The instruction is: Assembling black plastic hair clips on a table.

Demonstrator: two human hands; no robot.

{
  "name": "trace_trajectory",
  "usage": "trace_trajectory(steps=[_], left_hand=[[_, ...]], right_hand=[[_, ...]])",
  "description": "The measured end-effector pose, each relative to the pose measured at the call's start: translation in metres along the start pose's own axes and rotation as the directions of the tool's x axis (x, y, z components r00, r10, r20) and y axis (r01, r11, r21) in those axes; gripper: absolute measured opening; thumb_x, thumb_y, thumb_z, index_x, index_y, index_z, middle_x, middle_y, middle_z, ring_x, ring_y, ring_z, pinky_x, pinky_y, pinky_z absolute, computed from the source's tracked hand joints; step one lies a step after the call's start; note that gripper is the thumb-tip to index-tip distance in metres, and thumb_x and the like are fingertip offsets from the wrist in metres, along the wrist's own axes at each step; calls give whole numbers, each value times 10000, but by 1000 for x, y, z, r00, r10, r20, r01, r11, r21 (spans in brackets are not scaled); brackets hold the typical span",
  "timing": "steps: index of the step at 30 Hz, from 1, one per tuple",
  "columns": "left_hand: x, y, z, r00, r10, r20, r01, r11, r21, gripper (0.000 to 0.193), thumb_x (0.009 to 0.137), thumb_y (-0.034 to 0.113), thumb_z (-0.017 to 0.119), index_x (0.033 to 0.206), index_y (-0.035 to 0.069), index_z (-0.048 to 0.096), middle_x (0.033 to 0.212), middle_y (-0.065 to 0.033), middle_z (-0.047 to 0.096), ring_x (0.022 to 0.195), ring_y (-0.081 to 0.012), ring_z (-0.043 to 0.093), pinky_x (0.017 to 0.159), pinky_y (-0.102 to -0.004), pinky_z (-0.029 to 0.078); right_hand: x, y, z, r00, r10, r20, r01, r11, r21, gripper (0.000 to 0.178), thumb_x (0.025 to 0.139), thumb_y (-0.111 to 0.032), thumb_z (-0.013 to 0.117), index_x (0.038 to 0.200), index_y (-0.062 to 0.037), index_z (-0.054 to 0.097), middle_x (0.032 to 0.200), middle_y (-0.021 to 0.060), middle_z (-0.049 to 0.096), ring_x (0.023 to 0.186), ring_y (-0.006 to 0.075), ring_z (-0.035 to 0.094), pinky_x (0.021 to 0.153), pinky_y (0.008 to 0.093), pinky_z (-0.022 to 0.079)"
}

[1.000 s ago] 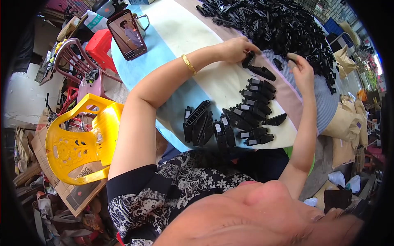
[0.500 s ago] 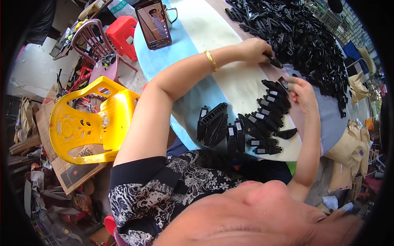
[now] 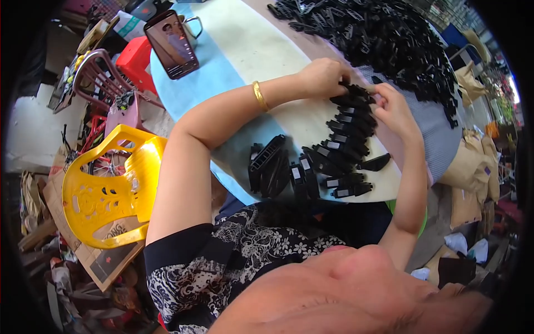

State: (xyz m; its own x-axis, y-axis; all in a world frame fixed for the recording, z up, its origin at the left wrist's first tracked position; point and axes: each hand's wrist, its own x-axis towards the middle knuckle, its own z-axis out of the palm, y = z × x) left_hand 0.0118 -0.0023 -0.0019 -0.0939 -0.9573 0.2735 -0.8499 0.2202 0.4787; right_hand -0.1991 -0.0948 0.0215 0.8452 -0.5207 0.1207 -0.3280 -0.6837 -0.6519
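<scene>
Both hands have drawn closer together: the left hand [image 3: 322, 78] and right hand [image 3: 394, 108] are at the far end of a row [image 3: 347, 129] of black parts on the bench [image 3: 239, 50]. Left fingers curl and right fingers nearly close at opposite ends of the farthest part [image 3: 356, 97]; I cannot tell whether either grips it. Beyond lies a black heap [image 3: 384, 44].

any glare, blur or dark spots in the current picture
Head view: fisheye rim leaves the corners black; bright sheen on the yellow chair; the person's head looks soft near the lower edge; the pile of black parts blends together, dark on dark.
</scene>
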Motion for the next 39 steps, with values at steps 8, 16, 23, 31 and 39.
trace_trajectory(steps=[8, 16, 23, 31, 39], left_hand=[[-2, 2, -3, 1000, -28, -7, 28, 1000, 4, 267, 703, 243, 673, 904, 68, 695, 881, -162, 640, 857, -340, 616, 790, -410, 489], [4, -2, -6, 1000, -31, -3, 31, 995, -97, 279, 659, 213, 722, 867, 32, 681, 873, -150, 643, 852, -318, 624, 747, -383, 496], [11, -5, 5, 995, 85, -43, -91, 982, -165, 241, 653, 200, 726, 770, 3, 652, 832, -141, 627, 806, -325, 611, 719, -387, 489], [12, -10, -12, 927, 204, 316, -64, 913, -403, 267, 752, 151, 713, 971, 15, 645, 861, -89, 655, 771, -183, 608, 709, -321, 490], [56, -55, -11, 962, 220, -159, -140, 904, 404, 313, 784, 113, 599, 1093, 159, 629, 1092, -56, 588, 1036, -277, 551, 870, -353, 482]], right_hand=[[-3, -9, 1, 981, -112, -158, 71, 967, -245, 259, 699, 17, 582, 945, -7, 658, 752, 87, 577, 604, 204, 531, 582, 309, 430], [4, -3, 1, 978, -134, -162, 82, 952, -294, 238, 695, 4, 630, 926, -21, 678, 787, 116, 602, 671, 269, 590, 601, 332, 455], [18, -2, 12, 975, -165, -150, 138, 975, -175, 206, 670, -13, 658, 875, 4, 674, 743, 128, 596, 653, 249, 584, 594, 330, 449], [11, 20, 4, 981, -125, -151, 147, 978, 145, 170, 782, -78, 690, 939, -13, 687, 795, 48, 636, 641, 82, 523, 597, 223, 422], [15, 50, -12, 970, -32, -243, -67, 919, -389, 252, 770, -196, 676, 955, -26, 668, 886, 134, 612, 796, 324, 607, 671, 388, 480]])
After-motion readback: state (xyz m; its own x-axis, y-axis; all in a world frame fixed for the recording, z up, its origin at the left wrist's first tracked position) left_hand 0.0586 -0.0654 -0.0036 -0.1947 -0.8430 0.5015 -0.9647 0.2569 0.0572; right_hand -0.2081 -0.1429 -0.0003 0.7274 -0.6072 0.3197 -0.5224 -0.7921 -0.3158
